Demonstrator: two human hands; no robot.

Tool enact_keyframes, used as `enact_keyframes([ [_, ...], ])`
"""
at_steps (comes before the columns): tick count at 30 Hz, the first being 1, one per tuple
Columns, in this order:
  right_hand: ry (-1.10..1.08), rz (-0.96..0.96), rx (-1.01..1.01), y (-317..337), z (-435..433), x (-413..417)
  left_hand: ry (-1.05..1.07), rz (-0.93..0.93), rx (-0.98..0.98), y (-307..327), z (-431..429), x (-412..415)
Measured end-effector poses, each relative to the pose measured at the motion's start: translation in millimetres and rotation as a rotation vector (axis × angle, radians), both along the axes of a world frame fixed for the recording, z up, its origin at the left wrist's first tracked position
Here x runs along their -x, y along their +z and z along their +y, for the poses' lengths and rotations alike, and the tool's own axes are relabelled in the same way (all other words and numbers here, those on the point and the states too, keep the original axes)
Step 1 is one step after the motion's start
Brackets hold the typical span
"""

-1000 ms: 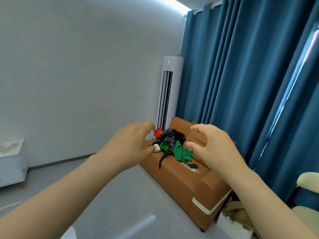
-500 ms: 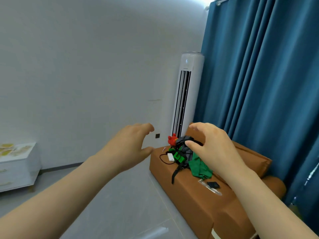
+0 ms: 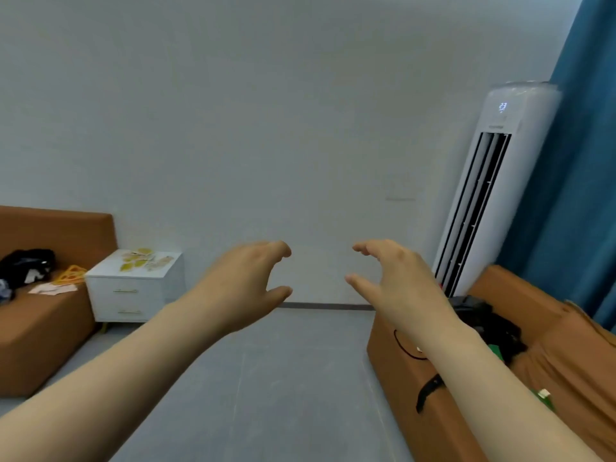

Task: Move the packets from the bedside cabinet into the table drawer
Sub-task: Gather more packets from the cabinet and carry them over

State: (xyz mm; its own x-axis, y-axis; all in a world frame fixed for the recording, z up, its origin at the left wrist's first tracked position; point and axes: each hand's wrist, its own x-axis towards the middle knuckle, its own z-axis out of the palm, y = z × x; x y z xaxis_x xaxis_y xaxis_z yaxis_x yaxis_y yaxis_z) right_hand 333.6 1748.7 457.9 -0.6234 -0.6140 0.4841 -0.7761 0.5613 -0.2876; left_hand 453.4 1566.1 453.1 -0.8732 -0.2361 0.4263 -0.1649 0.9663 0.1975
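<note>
**Hands empty; packets far off, fwd-left**

- L hand [image 3: 246, 285], R hand [image 3: 396, 281]: both raised ahead, fingers loosely curled, thumbs spread. Neither holds anything, and there is a clear gap between them.
- Floor [image 3: 283, 378]: grey, runs fwd from under the arms to the wall. Open room to walk.
- Sofa [image 3: 566, 345], R side: brown, its near edge just beside the R forearm. Black bag, cord & green bits lie on the seat. Prob. the edge to keep off when turning.
- Bed [image 3: 43, 345], L side: brown, w/ dark clothes, an orange hanger & papers on it. Its end is just beside the cabinet; contact can't be told.
- Cabinet [image 3: 133, 295]: white, two drawers, against the far wall, well apart from both hands.
- Packets [image 3: 143, 260]: yellow & pale, flat, scattered on the cabinet top. Too small to count, and long axes can't be told.
- Key relation: packets lie fwd & left of both hands, so the L hand is nearer. Cabinet front & R side face open floor, so a diagonal approach looks free.
- Table drawer: not in view.
- AC unit [image 3: 493, 181], curtain [image 3: 586, 161]: far R.
</note>
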Motion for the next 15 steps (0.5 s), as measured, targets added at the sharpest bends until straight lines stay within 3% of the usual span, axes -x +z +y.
enact_keyframes([
  [15,0.218,-0.091,-0.042,-27,-269,151,0.198,-0.047,-0.05,-30,-237,119],
])
